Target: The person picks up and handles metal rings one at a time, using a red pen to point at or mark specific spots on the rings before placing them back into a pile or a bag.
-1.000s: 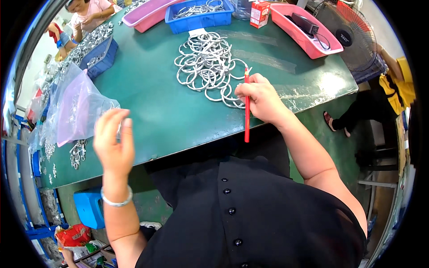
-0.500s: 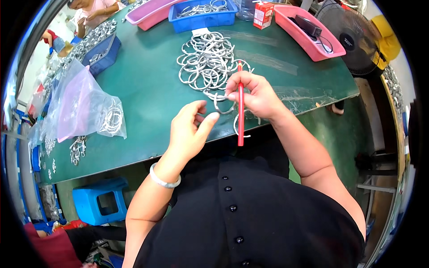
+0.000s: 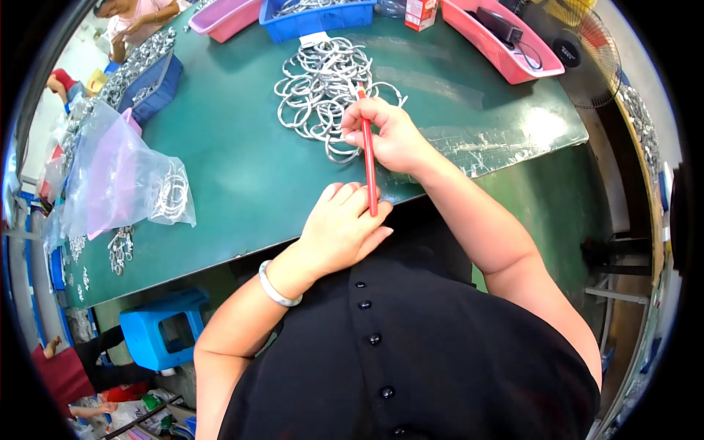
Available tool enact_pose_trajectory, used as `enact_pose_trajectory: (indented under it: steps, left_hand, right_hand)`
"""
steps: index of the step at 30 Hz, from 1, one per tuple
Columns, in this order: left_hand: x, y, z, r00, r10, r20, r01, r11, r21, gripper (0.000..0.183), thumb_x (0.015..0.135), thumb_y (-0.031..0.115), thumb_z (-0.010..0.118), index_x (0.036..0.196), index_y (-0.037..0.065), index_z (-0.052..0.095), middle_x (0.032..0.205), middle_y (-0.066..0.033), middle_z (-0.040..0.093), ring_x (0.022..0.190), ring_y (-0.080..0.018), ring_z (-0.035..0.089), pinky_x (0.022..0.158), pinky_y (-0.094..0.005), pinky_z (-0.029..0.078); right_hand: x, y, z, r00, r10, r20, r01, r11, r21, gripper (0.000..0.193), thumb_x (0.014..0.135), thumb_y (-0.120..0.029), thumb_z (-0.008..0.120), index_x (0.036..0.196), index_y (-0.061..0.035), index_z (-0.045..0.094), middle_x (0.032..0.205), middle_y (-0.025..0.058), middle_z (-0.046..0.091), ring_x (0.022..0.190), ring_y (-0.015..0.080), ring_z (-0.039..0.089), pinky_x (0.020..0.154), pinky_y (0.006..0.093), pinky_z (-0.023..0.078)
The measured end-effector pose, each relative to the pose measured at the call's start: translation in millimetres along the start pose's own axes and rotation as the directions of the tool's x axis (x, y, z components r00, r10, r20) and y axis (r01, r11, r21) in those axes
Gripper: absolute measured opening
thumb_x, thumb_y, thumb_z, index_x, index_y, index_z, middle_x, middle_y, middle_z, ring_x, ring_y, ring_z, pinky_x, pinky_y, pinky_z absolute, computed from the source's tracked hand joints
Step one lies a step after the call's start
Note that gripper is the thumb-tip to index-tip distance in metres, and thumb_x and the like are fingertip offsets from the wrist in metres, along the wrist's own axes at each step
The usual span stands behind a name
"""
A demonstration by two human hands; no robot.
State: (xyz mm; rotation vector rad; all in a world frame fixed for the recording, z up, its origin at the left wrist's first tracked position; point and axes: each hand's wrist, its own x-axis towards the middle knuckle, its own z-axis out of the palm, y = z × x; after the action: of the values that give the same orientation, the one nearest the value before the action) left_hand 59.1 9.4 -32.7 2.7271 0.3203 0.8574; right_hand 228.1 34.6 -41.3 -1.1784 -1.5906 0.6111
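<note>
Red pen-like stick [image 3: 369, 165], probably light, stiff; hold mid-shaft. Stands over near right side of ring pile [image 3: 320, 92], gripped by right hand [image 3: 392, 139]. Rings look stiff, slick, easily tangled; lift by one rim. Left hand [image 3: 341, 227] curled, on near side of pile; whether holding anything, cannot tell. Since earlier frame: left hand turned back-up, dark ring between hands out of sight.

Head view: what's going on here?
A person's right hand holds a slim red pen-like stick at the near end of a heap of silver-grey rings on a green table. The left hand is by the table's near edge; its grip is hidden. A clear plastic bag with pale rings lies further left.
</note>
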Motion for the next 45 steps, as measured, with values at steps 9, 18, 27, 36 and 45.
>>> enact_pose_trajectory:
  steps: [9,18,27,36,45]
  left_hand:
    - [-34,-40,-23,0.909,-0.36,-0.211,0.38,0.923,0.063,0.012,0.072,0.004,0.062,0.082,0.0,0.057,0.084,-0.0113,0.055,0.077,-0.0255,0.055,0.069,-0.0309,0.044]
    - [-86,-44,-52,0.864,-0.419,-0.279,0.487,0.835,0.255,0.02,0.073,0.006,0.062,0.091,0.0,0.058,0.094,-0.0138,0.055,0.086,-0.0287,0.053,0.075,-0.0341,0.043]
    - [-93,-48,-53,0.872,-0.386,-0.302,0.48,0.797,0.368,0.023,0.073,0.006,0.06,0.096,0.0,0.057,0.101,-0.0156,0.053,0.092,-0.0303,0.05,0.079,-0.0358,0.041]
    - [-89,-43,-53,0.852,-0.457,-0.254,0.522,0.768,0.37,0.026,0.074,0.005,0.058,0.098,-0.002,0.055,0.102,-0.0175,0.052,0.094,-0.0319,0.05,0.082,-0.0369,0.04]
    - [-81,-40,-57,0.787,-0.59,-0.181,0.61,0.699,0.373,0.035,0.073,0.006,0.055,0.107,-0.003,0.051,0.11,-0.0187,0.047,0.103,-0.0348,0.044,0.089,-0.0414,0.035]
  right_hand:
    - [-8,-2,-20,0.979,-0.145,0.143,0.16,0.982,-0.104,0.012,0.069,0.001,0.06,0.078,-0.0068,0.057,0.077,0.0041,0.059,0.082,0.0212,0.054,0.071,0.0308,0.045]
    - [-47,6,-54,0.983,-0.137,-0.12,0.105,0.965,-0.24,0.013,0.072,-0.003,0.061,0.084,-0.0066,0.058,0.08,0.0067,0.057,0.076,0.02,0.056,0.07,0.0298,0.045]
    - [-61,11,-59,0.965,-0.238,-0.114,0.184,0.916,-0.356,0.013,0.073,-0.002,0.06,0.086,-0.005,0.055,0.09,0.0101,0.06,0.091,0.027,0.053,0.075,0.0334,0.045]
    - [-58,8,-60,0.981,-0.17,0.092,0.193,0.895,-0.403,0.015,0.072,-0.002,0.059,0.082,-0.0045,0.049,0.1,0.0113,0.059,0.099,0.0334,0.05,0.084,0.0408,0.04]
    - [-49,2,-61,0.966,-0.033,0.256,0.156,0.866,-0.475,0.019,0.069,-0.002,0.062,0.082,-0.0043,0.048,0.112,0.0155,0.052,0.112,0.0375,0.043,0.094,0.047,0.033]
